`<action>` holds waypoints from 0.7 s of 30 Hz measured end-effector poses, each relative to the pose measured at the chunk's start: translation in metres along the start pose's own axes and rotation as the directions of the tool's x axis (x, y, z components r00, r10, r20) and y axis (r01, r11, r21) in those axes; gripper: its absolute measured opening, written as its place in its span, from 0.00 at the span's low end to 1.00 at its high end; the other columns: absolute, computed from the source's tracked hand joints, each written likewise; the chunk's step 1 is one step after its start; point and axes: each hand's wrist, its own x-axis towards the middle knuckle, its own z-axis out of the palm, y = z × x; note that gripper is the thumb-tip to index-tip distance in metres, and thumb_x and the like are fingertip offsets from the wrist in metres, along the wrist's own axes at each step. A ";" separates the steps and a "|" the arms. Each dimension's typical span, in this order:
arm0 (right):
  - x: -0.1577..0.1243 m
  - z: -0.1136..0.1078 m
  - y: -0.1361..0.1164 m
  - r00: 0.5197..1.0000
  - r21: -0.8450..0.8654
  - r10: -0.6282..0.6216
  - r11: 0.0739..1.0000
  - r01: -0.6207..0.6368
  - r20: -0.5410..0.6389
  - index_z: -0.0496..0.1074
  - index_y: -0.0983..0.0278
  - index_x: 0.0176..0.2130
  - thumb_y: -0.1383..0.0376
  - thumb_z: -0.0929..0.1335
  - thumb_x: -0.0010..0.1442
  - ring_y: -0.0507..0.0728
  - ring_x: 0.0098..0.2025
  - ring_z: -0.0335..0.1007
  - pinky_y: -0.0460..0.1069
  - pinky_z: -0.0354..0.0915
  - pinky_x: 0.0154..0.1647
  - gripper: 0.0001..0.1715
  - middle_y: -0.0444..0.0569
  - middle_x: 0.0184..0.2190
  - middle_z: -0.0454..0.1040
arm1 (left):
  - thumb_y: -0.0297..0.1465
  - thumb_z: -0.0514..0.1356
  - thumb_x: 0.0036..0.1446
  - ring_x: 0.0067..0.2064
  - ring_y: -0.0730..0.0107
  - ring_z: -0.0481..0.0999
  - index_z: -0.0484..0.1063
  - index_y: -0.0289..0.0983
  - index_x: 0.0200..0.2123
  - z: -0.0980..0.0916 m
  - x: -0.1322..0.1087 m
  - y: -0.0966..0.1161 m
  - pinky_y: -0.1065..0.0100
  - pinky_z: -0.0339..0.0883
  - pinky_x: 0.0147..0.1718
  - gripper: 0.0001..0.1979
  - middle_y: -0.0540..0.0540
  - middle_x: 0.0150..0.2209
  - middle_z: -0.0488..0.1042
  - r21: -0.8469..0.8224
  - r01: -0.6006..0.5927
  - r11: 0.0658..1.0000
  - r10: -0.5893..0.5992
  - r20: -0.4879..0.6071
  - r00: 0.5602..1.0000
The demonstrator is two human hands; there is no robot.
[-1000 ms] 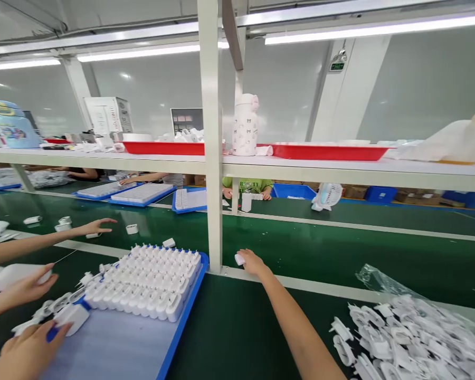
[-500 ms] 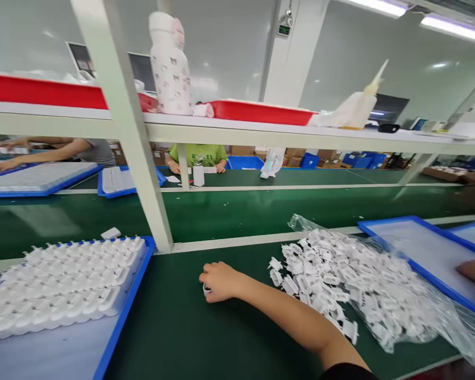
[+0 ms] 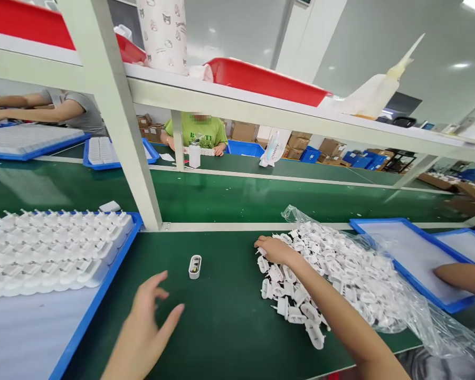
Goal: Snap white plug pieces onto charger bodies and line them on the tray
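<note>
Left grip (image 3: 144, 319) newly here, spread

The left hand (image 3: 152, 322) hangs over the green desk (image 3: 221, 327), thumb and fingers spread, near a small white oval housing (image 3: 195, 267) with its open end up. The right hand (image 3: 275, 249) is at the left edge of a heap of white plastic parts (image 3: 312, 279), its grip unclear. Clear plastic (image 3: 439, 332) spreads beside the heap. At left, a blue tray (image 3: 98, 301) holds rows of white pronged pieces (image 3: 63, 248)
</note>
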 end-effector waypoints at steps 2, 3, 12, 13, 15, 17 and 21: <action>0.001 0.005 -0.001 1.000 0.003 0.013 1.000 -0.013 -0.025 0.71 0.67 0.42 0.82 0.64 0.44 0.63 0.43 0.70 0.50 0.62 0.38 0.25 0.57 0.42 0.71 | 0.47 0.56 0.52 0.42 0.57 0.74 0.50 0.39 0.59 0.040 0.026 0.007 0.58 0.71 0.36 0.35 0.39 0.51 0.65 0.033 0.049 0.998 -0.052 0.110 0.993; 0.002 0.006 -0.003 0.999 0.015 0.019 1.000 -0.018 -0.047 0.71 0.67 0.41 0.80 0.65 0.44 0.63 0.43 0.70 0.51 0.62 0.39 0.22 0.58 0.42 0.71 | 0.46 0.56 0.53 0.45 0.55 0.73 0.49 0.38 0.59 0.056 0.039 0.008 0.57 0.70 0.38 0.35 0.38 0.52 0.64 0.066 0.063 0.996 -0.071 0.124 0.990; 0.006 -0.004 -0.039 0.966 0.847 0.010 0.483 0.221 -0.258 0.59 0.61 0.43 0.63 0.56 0.63 0.55 0.40 0.73 0.52 0.65 0.45 0.10 0.52 0.47 0.72 | 0.32 0.56 0.54 0.46 0.62 0.72 0.54 0.40 0.56 0.095 0.084 0.000 0.63 0.66 0.44 0.27 0.43 0.46 0.71 -0.224 -0.099 0.970 0.174 0.349 0.921; 0.010 -0.002 -0.047 0.965 0.908 0.014 0.342 0.242 -0.262 0.60 0.61 0.41 0.61 0.59 0.61 0.56 0.41 0.73 0.53 0.64 0.46 0.08 0.52 0.47 0.73 | 0.32 0.56 0.53 0.45 0.64 0.72 0.57 0.40 0.55 0.095 0.084 0.000 0.63 0.66 0.44 0.25 0.44 0.45 0.71 -0.257 -0.106 0.961 0.196 0.353 0.915; 0.018 0.006 -0.067 0.959 0.928 0.069 0.279 0.247 -0.276 0.64 0.62 0.36 0.61 0.67 0.54 0.57 0.42 0.72 0.53 0.65 0.45 0.10 0.51 0.45 0.74 | 0.33 0.56 0.54 0.44 0.64 0.71 0.63 0.40 0.49 0.093 0.085 0.000 0.64 0.65 0.44 0.18 0.45 0.44 0.71 -0.275 -0.136 0.952 0.233 0.358 0.904; 0.028 0.017 -0.087 0.936 0.899 0.147 0.361 0.249 -0.319 0.69 0.62 0.34 0.62 0.70 0.49 0.57 0.41 0.72 0.52 0.65 0.44 0.10 0.49 0.42 0.75 | 0.33 0.55 0.55 0.43 0.64 0.70 0.67 0.40 0.44 0.090 0.087 -0.002 0.64 0.64 0.43 0.12 0.46 0.42 0.71 -0.262 -0.174 0.949 0.266 0.372 0.889; 0.041 0.037 -0.120 0.897 0.863 0.181 0.401 0.307 -0.403 0.74 0.61 0.36 0.62 0.69 0.52 0.57 0.40 0.72 0.51 0.66 0.44 0.10 0.47 0.36 0.77 | 0.34 0.55 0.57 0.42 0.64 0.69 0.70 0.40 0.43 0.085 0.088 -0.003 0.63 0.64 0.42 0.11 0.46 0.41 0.72 -0.261 -0.209 0.942 0.299 0.379 0.876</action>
